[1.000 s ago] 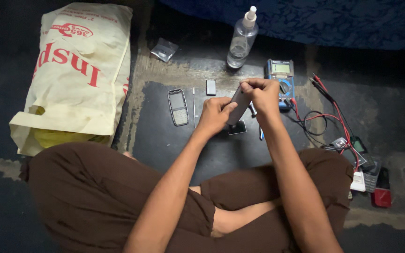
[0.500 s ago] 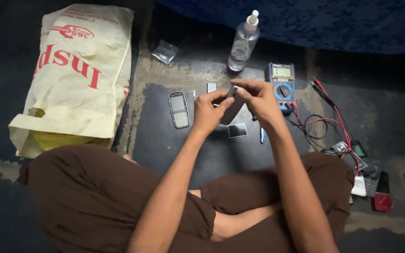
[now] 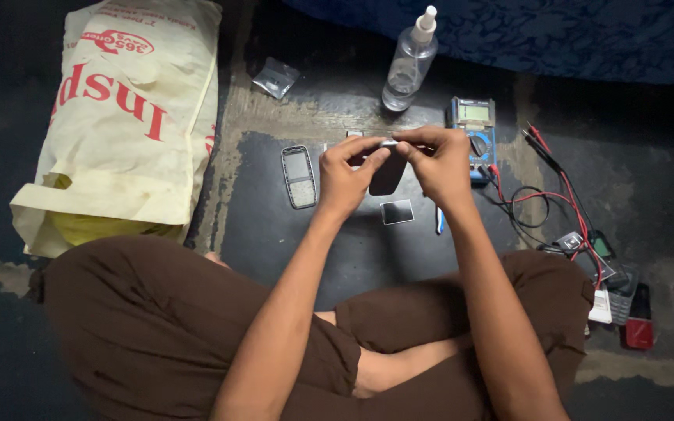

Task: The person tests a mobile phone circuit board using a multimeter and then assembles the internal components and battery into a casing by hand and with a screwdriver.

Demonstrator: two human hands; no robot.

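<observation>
Cross-legged on the floor, the person pinches a dark phone shell point(image 3: 388, 173) between the left hand point(image 3: 346, 178) and right hand point(image 3: 436, 165), fingertips closed on its top edge above the black mat point(image 3: 274, 234); it looks like a part being worked apart, which calls for steady, careful prying. Beyond lie a small screen point(image 3: 397, 211), a phone faceplate point(image 3: 299, 177), then multimeter point(image 3: 471, 129), spray bottle point(image 3: 409, 64) and cloth bag point(image 3: 130, 117).

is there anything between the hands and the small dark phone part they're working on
Nothing visible. The left hand and right hand both already hold the dark phone part directly, fingertips meeting at its top edge, above the black mat. The small dark square lies on the mat below, apart from them.
</observation>
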